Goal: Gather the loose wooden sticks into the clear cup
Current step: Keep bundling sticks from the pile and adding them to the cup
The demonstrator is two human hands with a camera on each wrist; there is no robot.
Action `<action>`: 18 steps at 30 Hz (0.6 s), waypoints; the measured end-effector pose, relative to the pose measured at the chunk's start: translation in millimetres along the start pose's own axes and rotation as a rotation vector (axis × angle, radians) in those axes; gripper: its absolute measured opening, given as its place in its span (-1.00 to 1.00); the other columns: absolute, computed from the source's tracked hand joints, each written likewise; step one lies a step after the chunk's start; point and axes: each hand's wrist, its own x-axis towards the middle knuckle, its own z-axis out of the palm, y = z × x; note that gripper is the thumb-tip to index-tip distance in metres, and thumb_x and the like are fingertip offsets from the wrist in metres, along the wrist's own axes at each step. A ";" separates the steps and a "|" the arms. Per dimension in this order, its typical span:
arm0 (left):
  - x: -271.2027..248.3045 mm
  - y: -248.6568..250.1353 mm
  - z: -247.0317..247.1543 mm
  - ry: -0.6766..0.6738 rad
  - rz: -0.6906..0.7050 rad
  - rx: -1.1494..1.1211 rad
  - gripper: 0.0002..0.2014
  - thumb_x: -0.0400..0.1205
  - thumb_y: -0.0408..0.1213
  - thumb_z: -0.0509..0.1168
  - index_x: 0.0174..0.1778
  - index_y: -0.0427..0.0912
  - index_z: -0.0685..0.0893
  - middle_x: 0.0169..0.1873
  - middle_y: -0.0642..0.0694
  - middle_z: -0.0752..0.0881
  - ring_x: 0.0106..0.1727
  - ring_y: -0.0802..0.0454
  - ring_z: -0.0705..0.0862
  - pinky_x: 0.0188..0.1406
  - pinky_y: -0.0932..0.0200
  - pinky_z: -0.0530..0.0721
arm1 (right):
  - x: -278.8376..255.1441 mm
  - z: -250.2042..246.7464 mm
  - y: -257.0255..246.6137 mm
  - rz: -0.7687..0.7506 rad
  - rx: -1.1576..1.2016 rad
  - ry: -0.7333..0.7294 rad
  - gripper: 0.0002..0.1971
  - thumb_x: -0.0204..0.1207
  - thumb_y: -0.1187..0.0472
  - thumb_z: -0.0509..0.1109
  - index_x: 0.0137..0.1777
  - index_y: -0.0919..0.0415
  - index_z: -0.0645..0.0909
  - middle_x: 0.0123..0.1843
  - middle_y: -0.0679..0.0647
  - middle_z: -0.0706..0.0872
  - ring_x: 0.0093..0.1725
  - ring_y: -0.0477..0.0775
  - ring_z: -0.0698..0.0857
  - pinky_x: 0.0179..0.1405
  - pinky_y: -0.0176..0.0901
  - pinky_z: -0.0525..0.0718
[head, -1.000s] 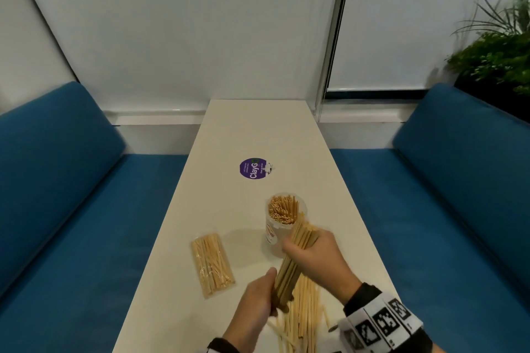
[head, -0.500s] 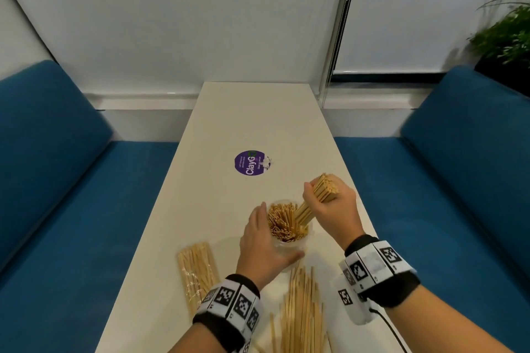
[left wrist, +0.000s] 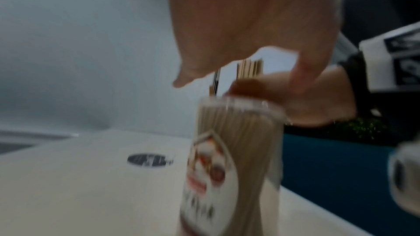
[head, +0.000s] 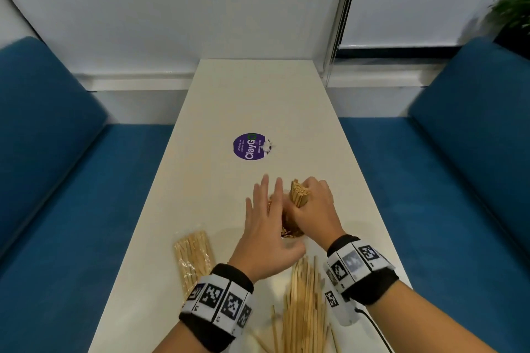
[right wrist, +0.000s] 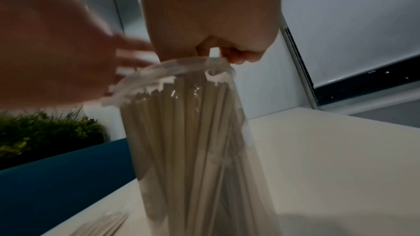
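We're right over the clear cup (left wrist: 238, 150) now, standing upright on the white surface (head: 258, 100), just nearer us than the purple round sticker (head: 249, 146). The cup is see-through plastic with a printed label on its side, and it's packed with pale wooden sticks standing on end, their tips showing at the rim. Our right hand (head: 311, 209) sits directly above the cup's mouth, fingers curled tight round a bundle of sticks (head: 299, 193) held upright, flat cut ends poking out of the top of the fist. Our left hand (head: 268, 233) is just left of the cup, fingers straight and spread beside its rim, gripping nothing; whether it touches the cup we can't tell. Nearer us than the cup, a loose pile of sticks (head: 304, 309) lies fanned on the surface. Left of the cup lies a wrapped packet of sticks (head: 193, 255) in clear film.
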 end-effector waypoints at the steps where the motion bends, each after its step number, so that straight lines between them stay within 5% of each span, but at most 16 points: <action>1: 2.3 7.5 -6.5 -0.003 0.057 -0.010 -0.05 0.51 0.03 0.19 0.52 0.15 -0.47 0.52 0.17 -0.54 0.57 0.12 -0.52 0.57 0.06 -0.45 | -2.3 0.6 -4.0 0.012 0.002 -0.043 -0.75 0.50 -0.02 0.34 -0.22 0.09 0.39 -0.13 0.03 0.46 -0.04 0.03 0.41 -0.10 -0.17 0.44; 4: 16.0 27.7 -14.7 0.035 0.167 0.039 -0.32 0.65 -0.01 -0.04 0.57 0.13 -0.33 0.55 0.12 -0.45 0.58 0.17 -0.49 0.53 0.21 -0.49 | -8.9 6.9 -10.8 -0.052 -0.172 -0.086 -0.93 0.58 0.07 0.21 -0.09 0.03 0.43 0.02 0.03 0.49 0.07 0.08 0.42 -0.05 -0.19 0.32; 7: 33.3 31.6 -6.6 0.033 0.129 0.216 -0.48 0.76 -0.07 -0.17 0.65 -0.09 -0.04 0.67 -0.06 -0.12 0.67 0.06 -0.24 0.60 0.19 -0.33 | -13.4 7.2 -10.5 -0.058 -0.255 -0.119 -0.65 0.58 0.11 0.22 0.35 0.09 0.38 0.28 0.06 0.39 0.16 0.05 0.32 0.01 -0.25 0.10; 10: 37.4 24.5 -0.7 -0.064 0.036 0.368 -0.52 0.78 -0.19 -0.20 0.63 -0.24 0.07 0.65 -0.17 0.07 0.68 -0.05 -0.07 0.63 0.12 -0.17 | -18.8 -7.2 -5.7 0.054 -0.067 -0.172 -0.58 0.46 0.22 0.37 0.28 0.07 0.33 0.32 0.06 0.28 0.25 0.08 0.27 0.15 -0.30 0.22; 14: 31.2 16.8 11.8 -0.185 -0.018 0.346 -0.46 0.76 -0.09 -0.18 0.64 -0.25 -0.01 0.66 -0.18 -0.01 0.68 -0.07 -0.09 0.64 0.06 -0.17 | -36.8 -28.7 15.2 -0.024 -0.027 -0.287 -0.43 0.42 0.11 0.43 0.44 -0.12 0.39 0.39 -0.06 0.21 0.29 -0.06 0.18 0.46 -0.17 0.20; 18: 30.6 8.9 25.2 -0.205 -0.017 0.393 -0.34 0.72 0.08 -0.18 0.65 -0.22 -0.17 0.66 -0.18 -0.23 0.66 -0.09 -0.28 0.62 0.02 -0.32 | -65.8 -38.7 42.5 0.033 0.237 -0.144 -0.45 0.45 0.10 0.48 0.37 -0.26 0.35 0.27 -0.16 0.34 0.25 -0.16 0.37 0.25 -0.37 0.38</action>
